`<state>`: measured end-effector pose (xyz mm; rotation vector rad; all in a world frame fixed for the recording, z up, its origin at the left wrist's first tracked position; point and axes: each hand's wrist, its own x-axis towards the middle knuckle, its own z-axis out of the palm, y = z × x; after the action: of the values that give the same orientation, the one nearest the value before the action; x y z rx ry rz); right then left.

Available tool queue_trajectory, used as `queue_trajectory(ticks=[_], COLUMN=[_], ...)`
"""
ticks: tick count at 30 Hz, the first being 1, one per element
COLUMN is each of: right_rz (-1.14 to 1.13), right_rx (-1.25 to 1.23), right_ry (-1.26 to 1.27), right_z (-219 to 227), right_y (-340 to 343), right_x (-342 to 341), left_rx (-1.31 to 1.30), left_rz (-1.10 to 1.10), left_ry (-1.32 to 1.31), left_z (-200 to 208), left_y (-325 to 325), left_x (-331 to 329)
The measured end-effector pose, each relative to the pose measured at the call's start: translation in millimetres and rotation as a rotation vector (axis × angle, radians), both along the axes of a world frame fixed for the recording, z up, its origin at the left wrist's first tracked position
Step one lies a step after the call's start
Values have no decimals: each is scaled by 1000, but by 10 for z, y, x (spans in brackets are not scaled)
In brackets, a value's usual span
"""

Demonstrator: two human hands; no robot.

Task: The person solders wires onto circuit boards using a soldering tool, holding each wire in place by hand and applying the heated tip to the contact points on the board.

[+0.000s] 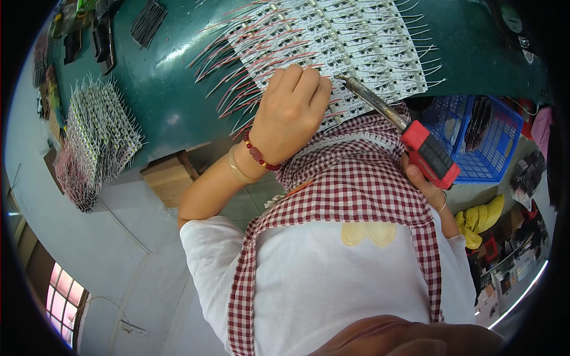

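Observation:
A white panel of small circuit boards [380, 65] lies on the green tabletop, with red, black and white wires fringing its sides. Over its near left part is my left hand [292, 104], knuckles up and fingers curled closed. Its fingertips are hidden, so whatever they pinch does not show. My right hand [420, 178] grips the red and black handle of a soldering iron [428, 153], which partly covers the fingers. The iron's metal barrel slants up and left, its tip over the panel just right of my left hand.
Wired board panels [98, 136] are stacked at the left. A bundle of dark wires [148, 22] lies at the far left of the green table [172, 89]. Blue plastic baskets [496, 145] stand below the table at the right, beside yellow cloth [484, 216]. A wooden box [169, 178] sits under the left edge.

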<state>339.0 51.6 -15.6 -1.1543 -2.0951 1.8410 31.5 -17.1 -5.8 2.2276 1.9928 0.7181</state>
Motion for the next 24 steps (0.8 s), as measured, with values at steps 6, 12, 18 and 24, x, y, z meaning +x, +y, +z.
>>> queue_trajectory(ticks=[6,12,18,24], right_rz=[19,-29,-68,-51], right_rx=[85,-68,-111,-36], right_ry=[-21,-22,-11,0], right_z=[-97,-24,-15,-15], right_y=[-40,-13,-38,-65], right_x=[31,118,135,170], left_rx=[-1,-8,-6,63], left_rz=[-21,-26,-56,-74], left_ry=[21,44,108,54], left_z=[3,28,44,86], left_y=[16,5,29,-13], left_x=[1,7,-5,41])
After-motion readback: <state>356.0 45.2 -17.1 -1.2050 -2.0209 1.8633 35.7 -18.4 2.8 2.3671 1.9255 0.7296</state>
